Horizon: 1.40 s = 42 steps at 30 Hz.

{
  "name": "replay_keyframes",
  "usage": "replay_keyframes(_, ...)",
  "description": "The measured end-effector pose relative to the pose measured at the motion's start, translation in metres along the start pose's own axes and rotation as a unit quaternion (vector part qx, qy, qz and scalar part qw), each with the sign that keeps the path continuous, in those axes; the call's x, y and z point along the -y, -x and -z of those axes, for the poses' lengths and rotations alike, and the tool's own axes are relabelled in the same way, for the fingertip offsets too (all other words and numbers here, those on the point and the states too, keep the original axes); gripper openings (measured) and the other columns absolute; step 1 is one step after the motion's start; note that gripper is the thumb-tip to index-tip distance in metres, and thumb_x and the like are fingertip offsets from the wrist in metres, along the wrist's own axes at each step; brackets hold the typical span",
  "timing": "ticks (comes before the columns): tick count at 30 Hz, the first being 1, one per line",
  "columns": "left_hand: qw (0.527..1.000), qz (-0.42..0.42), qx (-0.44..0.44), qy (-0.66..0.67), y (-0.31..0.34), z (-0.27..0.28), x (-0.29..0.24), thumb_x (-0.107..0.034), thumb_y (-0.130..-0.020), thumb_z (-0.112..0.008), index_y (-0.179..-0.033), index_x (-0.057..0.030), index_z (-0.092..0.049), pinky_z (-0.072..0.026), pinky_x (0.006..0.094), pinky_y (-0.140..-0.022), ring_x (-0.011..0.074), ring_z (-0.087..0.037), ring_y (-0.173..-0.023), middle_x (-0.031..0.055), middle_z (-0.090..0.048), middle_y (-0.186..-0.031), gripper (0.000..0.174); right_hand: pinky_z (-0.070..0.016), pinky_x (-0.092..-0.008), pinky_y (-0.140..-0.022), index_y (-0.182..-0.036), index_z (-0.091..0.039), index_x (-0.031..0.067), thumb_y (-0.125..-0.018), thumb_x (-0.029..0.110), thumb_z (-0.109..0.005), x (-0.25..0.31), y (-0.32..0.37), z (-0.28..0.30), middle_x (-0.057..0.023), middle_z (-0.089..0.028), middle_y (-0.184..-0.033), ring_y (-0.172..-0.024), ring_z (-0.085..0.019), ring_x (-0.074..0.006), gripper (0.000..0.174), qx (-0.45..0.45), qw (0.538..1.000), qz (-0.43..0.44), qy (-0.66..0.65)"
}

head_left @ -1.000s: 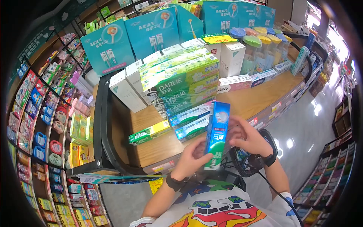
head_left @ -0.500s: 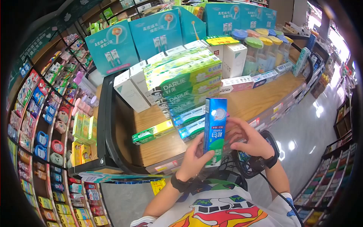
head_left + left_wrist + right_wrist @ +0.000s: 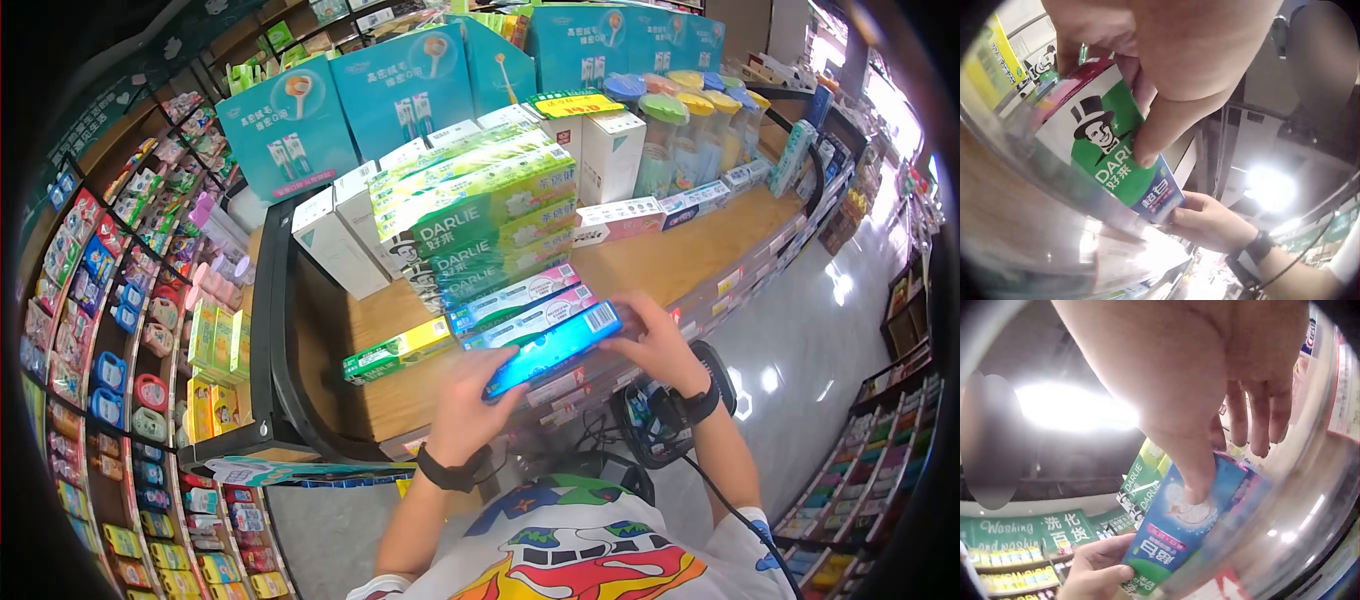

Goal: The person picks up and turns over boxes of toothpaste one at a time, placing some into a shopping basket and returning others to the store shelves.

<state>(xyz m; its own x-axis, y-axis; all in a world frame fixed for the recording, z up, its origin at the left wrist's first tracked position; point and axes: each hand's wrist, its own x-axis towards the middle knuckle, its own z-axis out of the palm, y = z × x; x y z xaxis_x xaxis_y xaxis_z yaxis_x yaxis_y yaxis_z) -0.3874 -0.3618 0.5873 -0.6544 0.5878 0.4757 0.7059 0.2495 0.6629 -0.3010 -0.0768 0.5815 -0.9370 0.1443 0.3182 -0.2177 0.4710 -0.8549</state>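
A blue and green Darlie toothpaste box (image 3: 555, 350) lies lengthwise between both hands, just above the front edge of the wooden shelf (image 3: 400, 407). My left hand (image 3: 468, 402) grips its left end; the left wrist view shows the thumb (image 3: 1149, 140) across the green printed face. At the other end, my right hand (image 3: 652, 345) pinches the box, its thumb (image 3: 1196, 481) on the blue face in the right wrist view. Right behind the held box are two similar toothpaste boxes (image 3: 510, 302) on the shelf. Farther back rises a stack of green Darlie boxes (image 3: 480, 215).
A green and yellow box (image 3: 398, 350) lies on the shelf at left. White cartons (image 3: 335, 245), lidded plastic jars (image 3: 665, 140) and teal display boxes (image 3: 290, 130) line the back. A black rail (image 3: 285, 350) borders the shelf's left end. A cable (image 3: 735, 505) runs along the right arm.
The toothpaste box has turned from upright to lying crosswise, close to the two boxes on the shelf. My left hand has moved left, and my right hand now holds the box's right end.
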Motion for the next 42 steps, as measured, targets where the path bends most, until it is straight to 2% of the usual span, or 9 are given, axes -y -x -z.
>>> replay_keyframes(7, 0.994, -0.067, -0.041, -0.077, 0.007, -0.016, 0.009, -0.004, -0.072, -0.082, -0.117, -0.0036, -0.069, -0.0508, 0.0411, -0.092, 0.0319, -0.062, -0.107, 0.0117, -0.07, -0.114, 0.047, -0.0516, -0.035, -0.092, -0.122, -0.059, 0.0011, -0.075, 0.003, -0.082, -0.005, 0.006, 0.003, -0.0115, -0.062, -0.117, -0.107, -0.064, -0.0246, 0.051, 0.013, 0.993, -0.004, 0.119)
replay_keyframes(10, 0.992, -0.069, -0.052, -0.089, 0.008, -0.013, 0.007, -0.003, -0.072, -0.082, -0.119, -0.0038, -0.068, -0.0502, 0.0415, -0.094, 0.0329, -0.063, -0.105, 0.0131, -0.068, -0.119, 0.048, -0.0506, -0.0353, -0.098, -0.125, -0.056, 0.0004, -0.076, -0.004, -0.078, -0.004, 0.007, 0.001, -0.0117, -0.062, -0.122, -0.115, -0.062, -0.0228, 0.054, 0.001, 1.0, 0.003, -0.006)
replay_keyframes(13, 0.994, -0.057, -0.058, -0.068, 0.005, -0.009, -0.004, -0.002, -0.072, -0.081, -0.12, -0.0037, -0.067, -0.0514, 0.0406, -0.092, 0.0334, -0.063, -0.104, 0.0146, -0.067, -0.115, 0.05, -0.0468, -0.0362, -0.106, -0.132, -0.05, -0.0009, -0.076, -0.011, -0.074, -0.003, 0.011, -0.007, -0.0137, -0.059, -0.13, -0.124, -0.057, -0.0221, 0.062, 0.02, 0.943, -0.022, -0.333)
replay_keyframes(16, 0.996, -0.067, -0.023, -0.052, -0.006, -0.005, -0.027, -0.001, -0.071, -0.079, -0.122, -0.003, -0.065, -0.0531, 0.038, -0.088, 0.033, -0.064, -0.1, 0.0153, -0.066, -0.11, 0.053, -0.043, -0.0375, -0.111, -0.142, -0.043, -0.0019, -0.076, -0.017, -0.071, 0.02, 0.009, -0.009, -0.0168, -0.054, -0.138, -0.13, -0.053, -0.0227, 0.073, -0.001, 0.953, 0.062, -0.297)
replay_keyframes(22, 0.994, -0.073, -0.058, 0.05, -0.021, -0.01, -0.037, 0.004, -0.073, -0.077, -0.126, 0.0003, -0.059, -0.0546, 0.0359, -0.091, 0.0257, -0.068, -0.099, 0.0137, -0.064, -0.115, 0.056, -0.0417, -0.0385, -0.112, -0.149, -0.038, -0.0009, -0.075, -0.008, -0.077, 0.03, 0.011, -0.019, -0.017, -0.054, -0.141, -0.133, -0.052, -0.0245, 0.084, -0.06, 0.958, 0.074, -0.27)
replay_keyframes(28, 0.878, 0.078, -0.029, 0.472, -0.006, -0.046, -0.015, 0.008, -0.08, -0.075, -0.132, 0.0013, -0.049, -0.0523, 0.0383, -0.101, 0.0222, -0.062, -0.118, 0.0144, -0.06, -0.129, 0.059, -0.0491, -0.0373, -0.101, -0.137, -0.057, 0.005, -0.073, 0.008, -0.084, 0.032, 0.014, -0.024, -0.0137, -0.065, -0.126, -0.117, -0.064, -0.0255, 0.069, 0.094, 0.995, 0.019, 0.007)
replay_keyframes(32, 0.962, 0.034, -0.018, 0.27, -0.012, -0.026, -0.019, 0.01, -0.079, -0.075, -0.129, 0.0015, -0.053, -0.0509, 0.0383, -0.102, 0.0224, -0.063, -0.118, 0.0138, -0.065, -0.125, 0.054, -0.0529, -0.032, -0.092, -0.122, -0.065, 0.0043, -0.073, -0.003, -0.079, 0.018, 0.016, -0.022, -0.0103, -0.068, -0.115, -0.111, -0.066, -0.0198, 0.052, -0.032, 0.997, 0.065, -0.026)
replay_keyframes(36, 0.92, 0.162, -0.098, 0.342, 0.013, -0.026, 0.01, 0.004, -0.081, -0.078, -0.131, 0.0, -0.051, -0.0528, 0.0343, -0.098, 0.0202, -0.065, -0.114, 0.011, -0.066, -0.122, 0.057, -0.0569, -0.0276, -0.083, -0.118, -0.066, 0.003, -0.072, -0.015, -0.072, 0.011, 0.019, -0.016, -0.0133, -0.063, -0.121, -0.103, -0.069, -0.02, 0.05, -0.119, 0.985, 0.113, -0.057)
replay_keyframes(42, 0.817, 0.203, -0.059, 0.537, 0.028, -0.013, 0.012, -0.01, -0.093, -0.07, -0.141, 0.0043, -0.043, -0.06, 0.0477, -0.093, 0.0293, -0.066, -0.112, 0.0165, -0.057, -0.13, 0.057, -0.0599, -0.0288, -0.085, -0.116, -0.066, 0.0024, -0.076, -0.02, -0.067, -0.009, 0.017, -0.014, -0.0172, -0.054, -0.131, -0.113, -0.066, -0.0248, 0.046, -0.151, 0.974, 0.159, -0.06)
